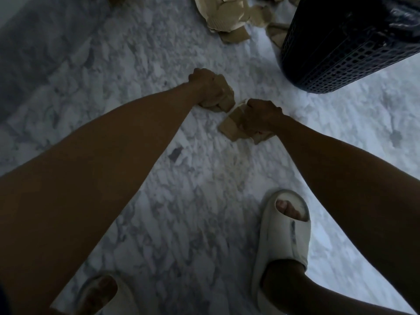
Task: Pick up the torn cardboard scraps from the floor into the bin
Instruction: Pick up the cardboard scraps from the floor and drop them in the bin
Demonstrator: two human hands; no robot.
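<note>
Grey-veined marble floor [193, 201] below me. My left hand [209, 87] is curled round a wad of cardboard scraps [223, 101]; my right hand [261, 114] grips flat scraps [231, 127] whose long edges run toward my left hand. The black mesh bin [341, 55] stands beyond my right hand, more scraps [225, 14] beyond both.

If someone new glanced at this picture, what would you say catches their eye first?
Most striking are the two bare arms reaching down to mid-frame, where the left hand and right hand each grip torn cardboard scraps just above the marble floor. Next comes the dark mesh bin at upper right, with a heap of more scraps beside it at the top edge.
</note>
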